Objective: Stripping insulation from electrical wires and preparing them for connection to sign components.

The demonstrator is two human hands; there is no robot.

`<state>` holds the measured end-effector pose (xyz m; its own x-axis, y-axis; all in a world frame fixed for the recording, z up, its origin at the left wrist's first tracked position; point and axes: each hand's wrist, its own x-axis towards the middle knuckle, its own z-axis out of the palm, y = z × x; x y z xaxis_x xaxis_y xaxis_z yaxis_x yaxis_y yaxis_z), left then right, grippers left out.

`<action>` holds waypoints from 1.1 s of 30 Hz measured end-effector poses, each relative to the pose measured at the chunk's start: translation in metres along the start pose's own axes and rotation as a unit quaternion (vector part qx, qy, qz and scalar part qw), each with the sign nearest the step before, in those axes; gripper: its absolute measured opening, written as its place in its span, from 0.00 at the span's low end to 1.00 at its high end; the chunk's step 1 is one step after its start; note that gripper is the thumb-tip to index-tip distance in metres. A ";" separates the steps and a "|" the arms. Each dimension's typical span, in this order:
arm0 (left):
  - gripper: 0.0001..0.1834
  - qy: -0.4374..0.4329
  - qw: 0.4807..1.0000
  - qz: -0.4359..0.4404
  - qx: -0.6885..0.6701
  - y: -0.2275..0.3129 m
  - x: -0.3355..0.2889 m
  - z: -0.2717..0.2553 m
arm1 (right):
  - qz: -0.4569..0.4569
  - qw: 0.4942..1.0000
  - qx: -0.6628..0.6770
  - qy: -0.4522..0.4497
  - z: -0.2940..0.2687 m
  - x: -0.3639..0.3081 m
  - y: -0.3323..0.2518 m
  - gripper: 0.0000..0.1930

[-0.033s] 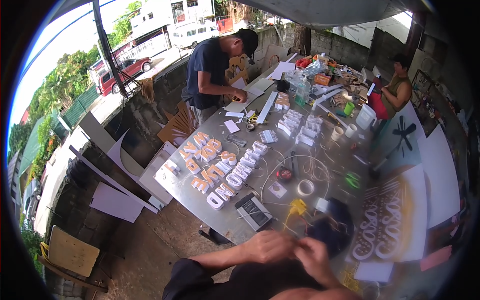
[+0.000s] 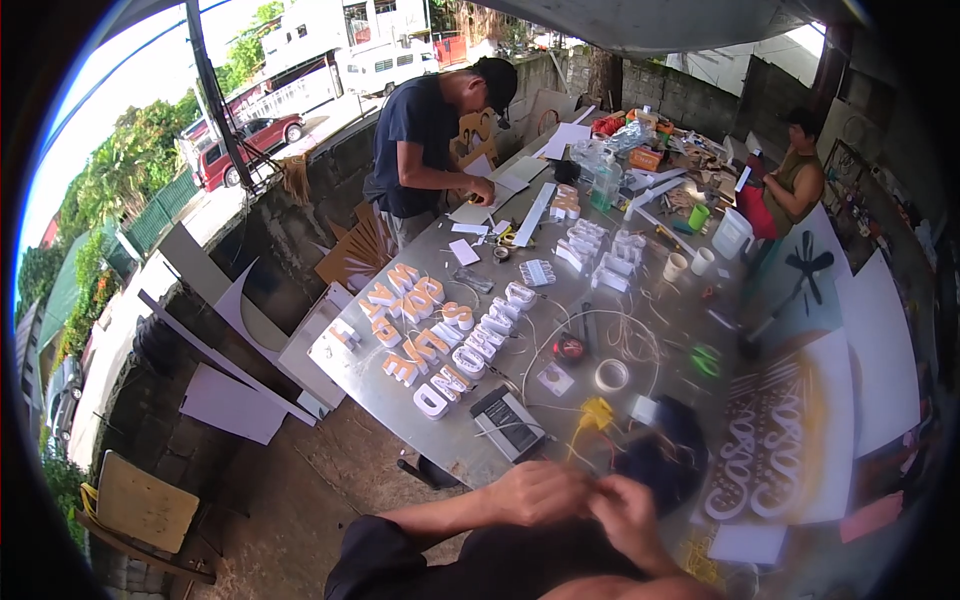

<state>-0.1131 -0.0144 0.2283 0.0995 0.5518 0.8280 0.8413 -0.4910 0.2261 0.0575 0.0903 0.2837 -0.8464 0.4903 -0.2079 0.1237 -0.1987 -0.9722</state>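
At the near edge of the table, my left hand (image 2: 540, 492) and my right hand (image 2: 626, 512) come together over my lap, fingertips meeting. Both are closed in a pinch; whatever lies between the fingers is too small to make out. Just beyond them are a yellow plug-like piece (image 2: 597, 412) with thin wires and a dark cloth-like thing (image 2: 665, 455). A grey and black power supply box (image 2: 508, 424) sits past my left hand. Beyond it stand rows of white channel letters (image 2: 470, 357), some with orange-brown faces.
The metal table (image 2: 545, 335) also bears a tape roll (image 2: 611, 375), a red and black tape measure (image 2: 569, 346), green scissors (image 2: 705, 360) and loose wire. One person (image 2: 415, 130) works at the far left side, another (image 2: 797, 180) at the far right. Painted sign panels (image 2: 835, 400) lean at the right.
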 end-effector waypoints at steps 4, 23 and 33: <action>0.14 -0.018 1.000 0.017 0.001 -0.002 0.001 0.001 | -0.035 0.998 -0.021 0.040 0.002 -0.001 0.014 0.02; 0.21 -0.135 0.989 0.018 -0.052 -0.009 0.005 -0.003 | -0.076 0.991 -0.083 0.076 -0.016 0.004 0.047 0.03; 0.16 -0.214 0.976 0.008 -0.036 -0.007 0.003 -0.001 | -0.001 0.997 -0.015 0.076 -0.009 0.004 0.048 0.04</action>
<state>-0.1193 -0.0106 0.2298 0.3391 0.7672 0.5444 0.7999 -0.5397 0.2623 0.0645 0.0907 0.2353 -0.7589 0.6136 -0.2182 0.1393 -0.1743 -0.9748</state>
